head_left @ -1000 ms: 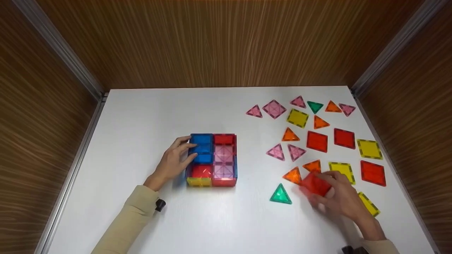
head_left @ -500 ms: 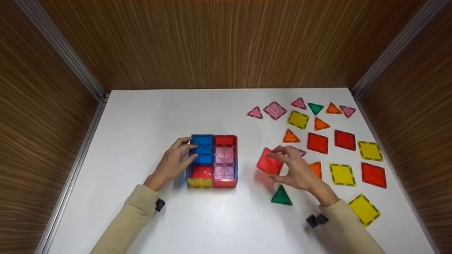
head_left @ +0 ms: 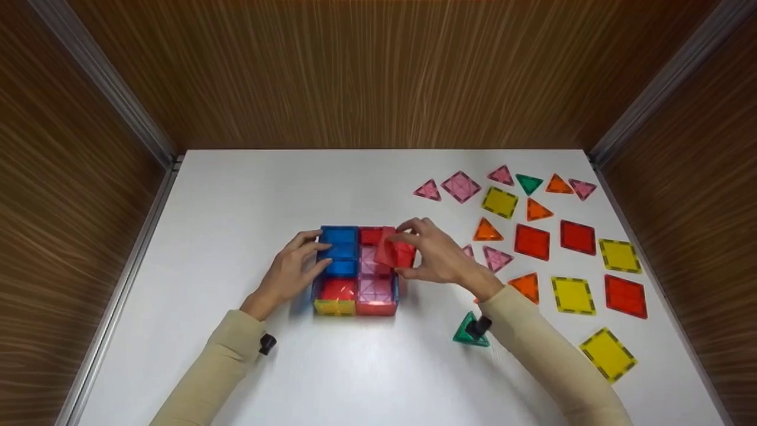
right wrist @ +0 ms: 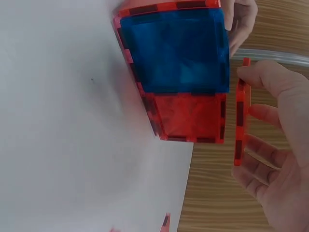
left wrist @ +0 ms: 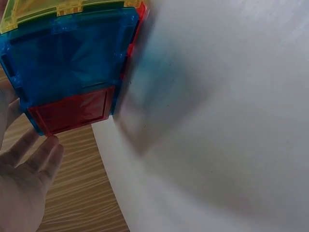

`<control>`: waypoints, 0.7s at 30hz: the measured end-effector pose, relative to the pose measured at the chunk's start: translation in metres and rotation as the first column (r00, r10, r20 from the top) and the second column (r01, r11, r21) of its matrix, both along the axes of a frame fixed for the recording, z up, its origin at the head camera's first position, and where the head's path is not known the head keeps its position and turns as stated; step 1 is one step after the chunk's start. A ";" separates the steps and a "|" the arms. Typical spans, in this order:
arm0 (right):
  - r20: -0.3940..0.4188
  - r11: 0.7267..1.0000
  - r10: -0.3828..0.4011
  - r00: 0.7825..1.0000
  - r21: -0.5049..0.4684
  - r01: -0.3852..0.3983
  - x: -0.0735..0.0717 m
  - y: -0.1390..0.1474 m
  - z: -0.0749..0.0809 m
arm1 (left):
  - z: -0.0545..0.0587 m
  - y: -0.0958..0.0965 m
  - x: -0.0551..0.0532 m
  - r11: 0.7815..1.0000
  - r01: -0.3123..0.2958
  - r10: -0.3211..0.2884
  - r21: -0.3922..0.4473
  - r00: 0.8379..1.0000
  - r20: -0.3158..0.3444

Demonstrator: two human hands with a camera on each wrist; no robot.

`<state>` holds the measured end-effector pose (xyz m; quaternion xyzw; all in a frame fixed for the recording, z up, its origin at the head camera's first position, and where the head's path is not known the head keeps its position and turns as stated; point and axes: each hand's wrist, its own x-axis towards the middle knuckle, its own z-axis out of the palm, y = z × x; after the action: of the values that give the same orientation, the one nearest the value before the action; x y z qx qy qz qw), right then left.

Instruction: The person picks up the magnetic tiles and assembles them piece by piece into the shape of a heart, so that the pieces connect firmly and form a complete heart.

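Observation:
A box built of magnetic tiles (head_left: 376, 290) stands on the table, with blue, pink, red and yellow squares. Along its left side, my left hand (head_left: 284, 272) rests with fingertips over the edge at the blue tiles (head_left: 344, 235). My right hand (head_left: 440, 255) pinches a red square magnetic tile (head_left: 404, 255) between thumb and fingers. From the head, this tile overlaps the box's back right part. In the right wrist view the held tile (right wrist: 240, 125) appears edge-on beside the box's top, with a gap between it and the red wall tile (right wrist: 188, 118).
Loose tiles lie to the right: red squares (head_left: 531, 241), yellow squares (head_left: 573, 295), a pink square (head_left: 461, 186) and several small triangles. A green triangle (head_left: 465, 335) lies partly under the right wrist's camera. Wood-grain panels (head_left: 378, 71) enclose the white table (head_left: 248, 189).
My right hand has carried the red square tile leftward from among the loose tiles to over the box's right side. The left hand and the box have stayed put.

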<state>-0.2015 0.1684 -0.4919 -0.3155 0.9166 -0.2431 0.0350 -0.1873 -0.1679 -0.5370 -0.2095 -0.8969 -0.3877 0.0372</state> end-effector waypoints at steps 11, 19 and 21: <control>0.035 0.995 0.066 0.997 0.070 -0.068 -0.024 -0.033 -0.002 | -0.001 0.001 0.000 1.000 0.002 -0.001 -0.005 1.000 0.021; 0.050 0.996 0.069 0.996 0.045 -0.071 -0.027 -0.034 -0.006 | -0.002 0.001 0.001 1.000 0.007 -0.007 0.014 1.000 -0.027; 0.044 0.996 0.074 0.996 0.041 -0.076 -0.028 -0.034 -0.006 | -0.003 0.000 0.001 1.000 0.004 -0.003 0.016 0.999 -0.032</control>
<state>-0.2294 0.1342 -0.4979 -0.3438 0.9081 -0.2288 0.0701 -0.1861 -0.1674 -0.5395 -0.2170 -0.8926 -0.3916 0.0526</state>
